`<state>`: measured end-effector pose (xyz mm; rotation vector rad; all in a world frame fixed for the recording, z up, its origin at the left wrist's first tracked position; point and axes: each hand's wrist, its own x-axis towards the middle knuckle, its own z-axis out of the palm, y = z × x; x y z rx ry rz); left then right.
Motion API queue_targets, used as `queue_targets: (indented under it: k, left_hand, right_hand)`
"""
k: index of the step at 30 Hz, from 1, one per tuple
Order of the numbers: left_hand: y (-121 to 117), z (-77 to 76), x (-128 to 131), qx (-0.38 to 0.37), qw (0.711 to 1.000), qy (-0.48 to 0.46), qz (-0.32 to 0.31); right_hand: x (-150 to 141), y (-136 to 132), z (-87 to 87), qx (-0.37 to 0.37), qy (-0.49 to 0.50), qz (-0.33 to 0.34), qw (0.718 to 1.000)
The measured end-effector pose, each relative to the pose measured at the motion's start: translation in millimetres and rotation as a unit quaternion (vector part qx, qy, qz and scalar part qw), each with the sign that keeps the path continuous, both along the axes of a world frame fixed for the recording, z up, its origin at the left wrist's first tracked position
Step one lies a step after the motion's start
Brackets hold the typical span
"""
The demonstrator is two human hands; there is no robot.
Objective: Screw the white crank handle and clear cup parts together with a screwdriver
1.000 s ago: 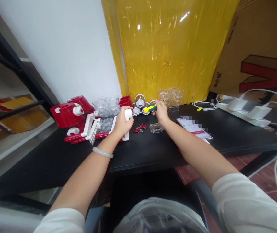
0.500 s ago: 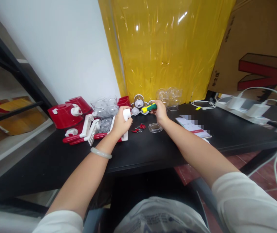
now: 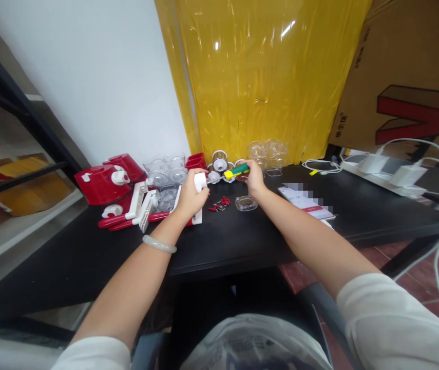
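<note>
Black table [image 3: 223, 241] before yellow sheeting [image 3: 273, 77]; left grip [image 3: 189, 192] pinches white part [image 3: 200, 182], right grip [image 3: 255, 180] wraps screwdriver [image 3: 236, 171], shaft [image 3: 216, 180] reaching part above table centre. Screwdriver work seems under way, seating cannot be told; small red pieces [image 3: 224, 201] lie loose, clear ring [image 3: 246, 208] to right, apparently unassembled.

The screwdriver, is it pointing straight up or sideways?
Sideways, slightly tilted: the screwdriver reaches from the right hand across toward the white part in the left hand.
</note>
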<state>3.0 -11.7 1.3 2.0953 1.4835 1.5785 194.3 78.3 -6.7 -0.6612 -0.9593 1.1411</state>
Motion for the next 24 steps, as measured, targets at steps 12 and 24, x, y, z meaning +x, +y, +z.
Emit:
queue_targets:
  k: [12,24]
  left_hand:
    - [2.0,-1.5,-1.2,0.003,1.0,-0.002,0.0]
    - [-5.5,5.5,3.8,-0.002,1.0,0.014,0.016]
  right_hand:
    - [0.4,0.9,0.8,0.024,-0.027,-0.004,0.999]
    - [2.6,-0.7,1.6,0.005,-0.021,0.002,1.0]
